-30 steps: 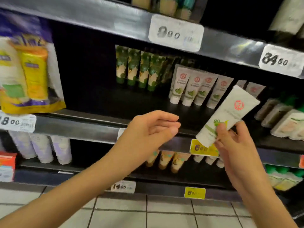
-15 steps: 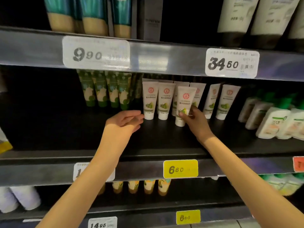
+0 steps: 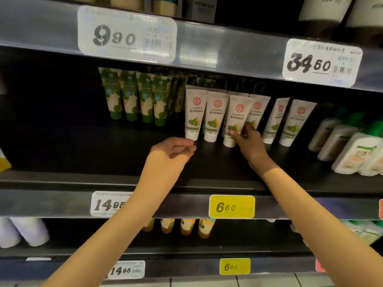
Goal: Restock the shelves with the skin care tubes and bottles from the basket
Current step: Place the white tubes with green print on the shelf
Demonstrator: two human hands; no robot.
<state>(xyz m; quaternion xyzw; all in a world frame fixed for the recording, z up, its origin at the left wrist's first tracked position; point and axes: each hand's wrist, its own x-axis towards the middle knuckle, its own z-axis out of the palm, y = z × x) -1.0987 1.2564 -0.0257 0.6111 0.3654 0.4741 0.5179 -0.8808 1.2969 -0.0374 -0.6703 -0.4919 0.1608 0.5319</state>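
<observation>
Right hand pinching white tube near its cap, standing cap-down on middle shelf, third in the white row; left hand at 9 o'clock, loosely curled, holding nothing

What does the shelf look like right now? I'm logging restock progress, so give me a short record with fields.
place: shelf in a store
right hand: fingers on a white tube, standing cap down in the row
left hand: empty, half curled, above the shelf
left of the row: green tubes
right of the row: white bottles
price tag below: yellow tag, 6.60
basket: not in view
</observation>
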